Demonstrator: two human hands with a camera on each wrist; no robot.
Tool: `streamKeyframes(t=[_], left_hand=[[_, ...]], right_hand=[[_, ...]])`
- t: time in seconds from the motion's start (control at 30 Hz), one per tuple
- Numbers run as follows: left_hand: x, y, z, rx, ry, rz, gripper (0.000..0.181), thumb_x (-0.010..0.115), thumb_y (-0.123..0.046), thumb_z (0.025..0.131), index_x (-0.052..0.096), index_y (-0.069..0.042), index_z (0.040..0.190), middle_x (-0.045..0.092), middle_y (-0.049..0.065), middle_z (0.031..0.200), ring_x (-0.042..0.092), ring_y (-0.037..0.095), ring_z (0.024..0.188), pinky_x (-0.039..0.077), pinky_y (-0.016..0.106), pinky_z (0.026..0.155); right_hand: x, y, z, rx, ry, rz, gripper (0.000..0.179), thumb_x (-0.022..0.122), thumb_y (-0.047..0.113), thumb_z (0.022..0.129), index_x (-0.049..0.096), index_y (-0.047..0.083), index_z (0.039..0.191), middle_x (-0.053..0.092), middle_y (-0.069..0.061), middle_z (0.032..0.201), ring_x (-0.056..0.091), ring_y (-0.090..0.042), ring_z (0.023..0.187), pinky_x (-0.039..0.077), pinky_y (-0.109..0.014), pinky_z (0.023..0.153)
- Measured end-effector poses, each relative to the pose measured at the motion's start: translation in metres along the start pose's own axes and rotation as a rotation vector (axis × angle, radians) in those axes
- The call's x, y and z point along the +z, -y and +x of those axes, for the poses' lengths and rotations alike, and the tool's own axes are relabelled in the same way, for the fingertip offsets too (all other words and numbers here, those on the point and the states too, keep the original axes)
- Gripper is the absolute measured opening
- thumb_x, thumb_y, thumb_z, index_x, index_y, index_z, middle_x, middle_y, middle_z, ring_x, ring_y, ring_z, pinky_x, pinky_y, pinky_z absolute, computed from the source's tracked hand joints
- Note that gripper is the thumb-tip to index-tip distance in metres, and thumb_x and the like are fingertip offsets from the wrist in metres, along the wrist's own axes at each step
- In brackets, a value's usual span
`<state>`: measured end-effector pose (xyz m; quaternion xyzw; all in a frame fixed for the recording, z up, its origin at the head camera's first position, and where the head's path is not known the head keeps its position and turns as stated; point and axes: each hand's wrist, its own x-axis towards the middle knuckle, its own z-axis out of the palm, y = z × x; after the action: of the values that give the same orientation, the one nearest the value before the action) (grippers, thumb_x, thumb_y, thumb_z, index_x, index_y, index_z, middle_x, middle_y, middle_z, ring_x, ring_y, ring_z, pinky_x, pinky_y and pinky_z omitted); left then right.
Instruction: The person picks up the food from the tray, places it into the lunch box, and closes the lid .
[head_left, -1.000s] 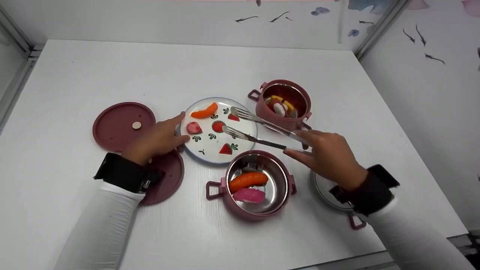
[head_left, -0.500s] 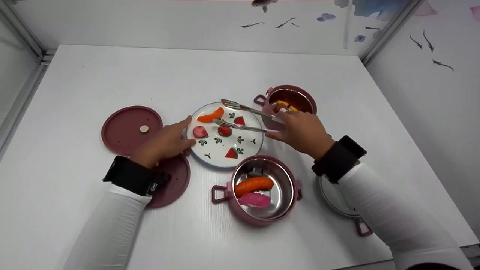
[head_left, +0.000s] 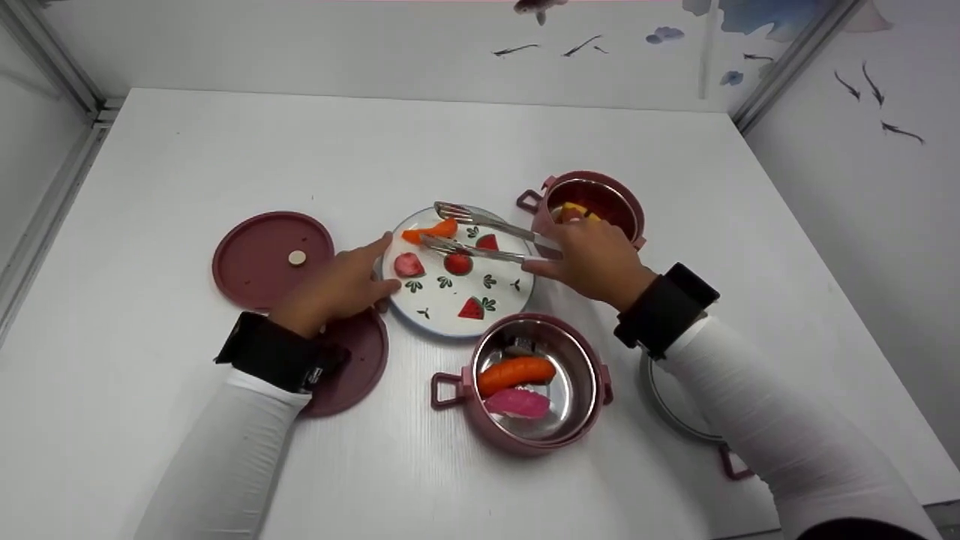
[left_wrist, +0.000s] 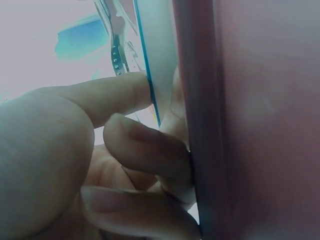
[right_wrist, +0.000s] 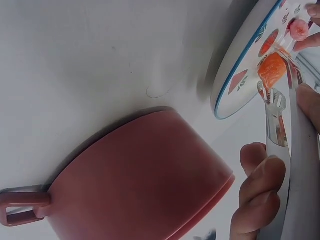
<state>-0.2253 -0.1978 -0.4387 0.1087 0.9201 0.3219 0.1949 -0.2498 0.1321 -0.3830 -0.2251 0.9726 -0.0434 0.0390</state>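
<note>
In the head view, my left hand grips the left rim of a white plate printed with fruit, its thumb on the edge. My right hand holds metal tongs with clear handles. Their two spread fork-like tips lie over the plate, one on either side of a curved orange food piece. Whether they touch it is not clear. A pink-red piece lies below it. The right wrist view also shows the tongs' tips at the orange piece.
A pink pot in front holds a carrot-like orange piece and a pink piece. Another pot, holding yellow food, stands behind my right hand. Two dark red lids lie left; a steel-rimmed pan sits under my right forearm.
My right hand has moved left and away from me, bringing the tongs' tips from the plate's middle to the orange piece. My left hand stays at the rim. The head view has shifted slightly.
</note>
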Motion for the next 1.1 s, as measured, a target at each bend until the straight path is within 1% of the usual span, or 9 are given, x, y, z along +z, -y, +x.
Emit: streamKeyframes(t=[0.13, 0.23, 0.37, 0.57, 0.7, 0.8, 0.9, 1.03, 1.1], left_hand=[[0.0, 0.0, 0.0, -0.005, 0.007, -0.003, 0.08, 0.058, -0.03, 0.1, 0.011, -0.011, 0.162, 0.07, 0.004, 0.075, 0.065, 0.019, 0.08, 0.043, 0.035, 0.09], [0.0, -0.001, 0.001, -0.004, 0.013, -0.015, 0.08, 0.058, -0.03, 0.1, 0.011, -0.012, 0.162, 0.071, 0.004, 0.075, 0.065, 0.017, 0.076, 0.043, 0.035, 0.09], [0.0, -0.001, 0.0, -0.004, 0.011, -0.021, 0.08, 0.058, -0.03, 0.1, 0.01, -0.011, 0.162, 0.071, 0.004, 0.075, 0.064, 0.016, 0.074, 0.043, 0.035, 0.09], [0.0, 0.0, 0.001, 0.002, 0.017, -0.023, 0.08, 0.058, -0.029, 0.1, 0.01, -0.01, 0.162, 0.071, 0.004, 0.076, 0.065, 0.015, 0.073, 0.043, 0.034, 0.088], [0.001, 0.0, 0.002, 0.005, 0.017, -0.021, 0.08, 0.057, -0.03, 0.1, 0.01, -0.011, 0.162, 0.071, 0.004, 0.075, 0.064, 0.014, 0.07, 0.043, 0.033, 0.084], [0.001, 0.0, 0.002, 0.003, 0.013, -0.004, 0.08, 0.058, -0.031, 0.1, 0.011, -0.012, 0.162, 0.071, 0.003, 0.074, 0.065, 0.016, 0.074, 0.043, 0.034, 0.085], [0.0, -0.001, 0.001, 0.007, 0.007, 0.007, 0.08, 0.058, -0.031, 0.1, 0.011, -0.011, 0.162, 0.071, 0.003, 0.074, 0.065, 0.017, 0.078, 0.043, 0.034, 0.088], [0.0, 0.0, 0.0, 0.009, 0.008, -0.008, 0.08, 0.058, -0.03, 0.1, 0.011, -0.01, 0.162, 0.071, 0.004, 0.074, 0.065, 0.016, 0.073, 0.043, 0.034, 0.087], [0.0, -0.001, 0.0, 0.012, 0.006, -0.015, 0.08, 0.058, -0.029, 0.1, 0.011, -0.01, 0.162, 0.071, 0.004, 0.074, 0.065, 0.014, 0.071, 0.043, 0.033, 0.085]], right_hand=[[0.002, 0.001, 0.0, 0.017, 0.016, -0.003, 0.055, 0.071, 0.054, 0.088, 0.07, 0.008, 0.118, 0.071, -0.014, 0.094, 0.064, -0.031, 0.085, 0.057, -0.047, 0.081], [0.003, 0.001, -0.002, 0.016, 0.014, -0.003, 0.052, 0.071, 0.054, 0.088, 0.075, 0.006, 0.107, 0.071, -0.015, 0.09, 0.063, -0.03, 0.083, 0.058, -0.045, 0.078], [0.005, 0.002, -0.004, -0.009, 0.011, 0.002, 0.048, 0.071, 0.052, 0.089, 0.076, 0.009, 0.11, 0.073, -0.012, 0.087, 0.064, -0.029, 0.082, 0.058, -0.044, 0.08], [0.008, 0.003, -0.008, -0.05, -0.02, 0.03, 0.045, 0.071, 0.047, 0.09, 0.076, 0.01, 0.114, 0.077, -0.01, 0.097, 0.07, -0.028, 0.088, 0.058, -0.045, 0.086], [0.01, 0.0, -0.014, -0.067, -0.048, 0.053, 0.044, 0.072, 0.046, 0.09, 0.075, 0.01, 0.114, 0.076, -0.009, 0.096, 0.069, -0.026, 0.083, 0.058, -0.043, 0.082], [0.009, -0.004, -0.024, -0.097, -0.091, 0.073, 0.043, 0.072, 0.045, 0.09, 0.075, 0.009, 0.112, 0.076, -0.007, 0.092, 0.066, -0.024, 0.076, 0.058, -0.041, 0.074], [0.007, -0.009, -0.039, -0.131, -0.148, 0.081, 0.041, 0.074, 0.044, 0.088, 0.076, 0.01, 0.111, 0.076, -0.005, 0.088, 0.063, -0.021, 0.071, 0.056, -0.038, 0.067], [0.004, -0.017, -0.07, -0.162, -0.23, 0.074, 0.039, 0.077, 0.041, 0.086, 0.076, 0.009, 0.108, 0.073, -0.004, 0.08, 0.06, -0.017, 0.065, 0.053, -0.034, 0.061], [0.0, -0.02, -0.09, -0.173, -0.28, 0.075, 0.038, 0.08, 0.037, 0.085, 0.077, 0.008, 0.108, 0.074, -0.005, 0.081, 0.063, -0.017, 0.065, 0.054, -0.034, 0.061]])
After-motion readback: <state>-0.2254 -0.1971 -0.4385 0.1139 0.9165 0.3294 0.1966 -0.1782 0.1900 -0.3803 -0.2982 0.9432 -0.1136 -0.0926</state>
